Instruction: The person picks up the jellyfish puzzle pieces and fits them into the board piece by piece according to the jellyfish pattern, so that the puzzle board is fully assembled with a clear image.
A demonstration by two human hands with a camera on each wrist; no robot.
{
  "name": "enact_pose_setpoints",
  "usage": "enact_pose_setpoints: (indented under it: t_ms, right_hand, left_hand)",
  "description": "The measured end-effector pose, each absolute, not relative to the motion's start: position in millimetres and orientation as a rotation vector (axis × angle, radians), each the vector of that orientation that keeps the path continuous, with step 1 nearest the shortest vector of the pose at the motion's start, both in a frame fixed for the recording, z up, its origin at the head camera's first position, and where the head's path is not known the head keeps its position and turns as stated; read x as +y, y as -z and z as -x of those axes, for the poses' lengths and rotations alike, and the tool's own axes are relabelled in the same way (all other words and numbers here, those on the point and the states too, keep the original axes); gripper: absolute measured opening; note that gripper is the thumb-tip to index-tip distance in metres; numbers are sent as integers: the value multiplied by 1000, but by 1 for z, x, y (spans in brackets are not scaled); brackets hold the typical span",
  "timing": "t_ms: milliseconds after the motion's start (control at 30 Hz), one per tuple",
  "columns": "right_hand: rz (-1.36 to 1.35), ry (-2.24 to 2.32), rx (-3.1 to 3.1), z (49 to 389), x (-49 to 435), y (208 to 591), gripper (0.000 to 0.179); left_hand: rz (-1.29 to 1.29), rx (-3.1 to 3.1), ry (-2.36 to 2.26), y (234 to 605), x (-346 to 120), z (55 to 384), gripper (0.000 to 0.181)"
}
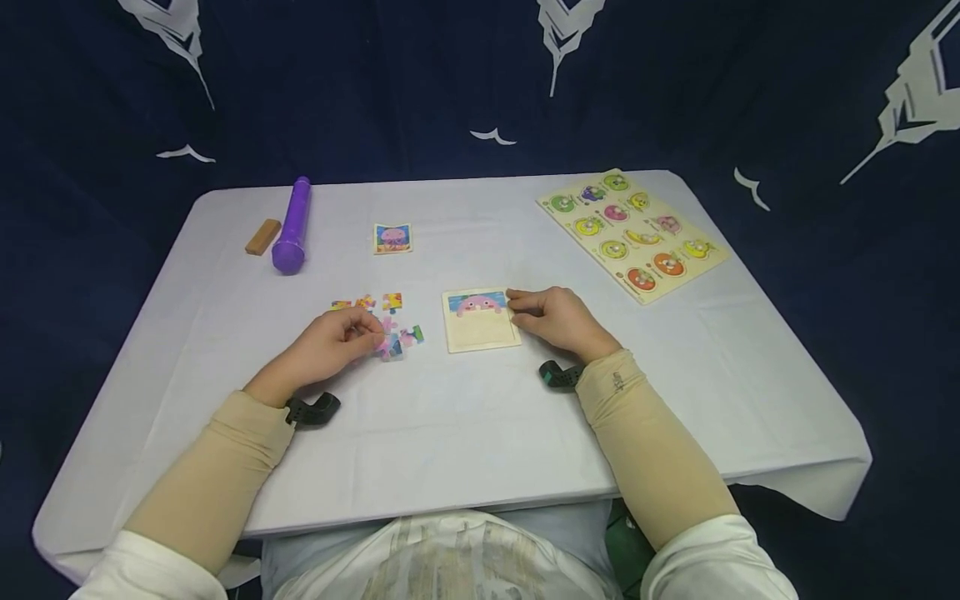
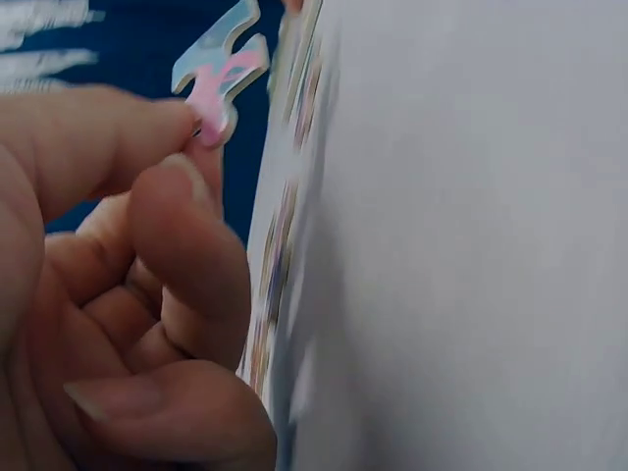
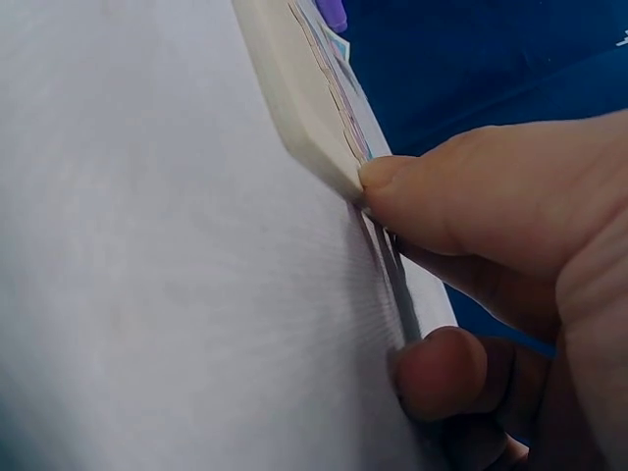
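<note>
My left hand (image 1: 326, 346) pinches a pink and light-blue jigsaw piece (image 2: 218, 83) between thumb and forefinger, held up over the table in the left wrist view. Several loose jigsaw pieces (image 1: 392, 302) lie by its fingertips, partly hidden behind the hand. To their right is a square puzzle board (image 1: 483, 336), its top row filled with a pink creature on blue and its lower part bare wood. My right hand (image 1: 558, 318) holds that board by its right edge, thumb and forefinger at the rim; the right wrist view shows a fingertip against the board's corner (image 3: 314, 147).
A small picture card (image 1: 393, 239) with a pink creature lies behind the loose pieces. Farther left are a purple toy microphone (image 1: 294, 225) and a brown wooden block (image 1: 262, 237). A large fruit puzzle board (image 1: 630, 233) lies back right on the white-covered table (image 1: 420, 442).
</note>
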State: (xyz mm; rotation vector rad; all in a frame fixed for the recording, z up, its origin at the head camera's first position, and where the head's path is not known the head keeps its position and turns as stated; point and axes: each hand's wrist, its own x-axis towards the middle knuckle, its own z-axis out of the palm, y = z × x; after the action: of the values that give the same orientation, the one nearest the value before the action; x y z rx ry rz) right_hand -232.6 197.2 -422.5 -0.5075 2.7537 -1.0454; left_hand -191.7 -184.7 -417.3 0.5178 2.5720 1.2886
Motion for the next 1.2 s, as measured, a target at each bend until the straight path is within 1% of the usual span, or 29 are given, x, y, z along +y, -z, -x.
enact_pose_setpoints:
  t_ms: [267, 600, 933, 1200]
  right_hand:
    - [494, 1048, 2745, 231, 200, 424, 31]
    - [515, 1064, 2751, 232, 199, 426, 30]
    - [515, 1061, 2757, 231, 200, 423, 31]
    - [531, 1054, 2747, 232, 201, 424, 32]
  left_hand:
    - [-490, 2493, -1365, 418, -154, 195, 14]
    - [-401, 2537, -1305, 413, -115, 212, 17]
    - [-439, 2562, -1212, 407, -80, 230, 19]
    - [-502, 2636, -1079, 400, -48, 236, 20]
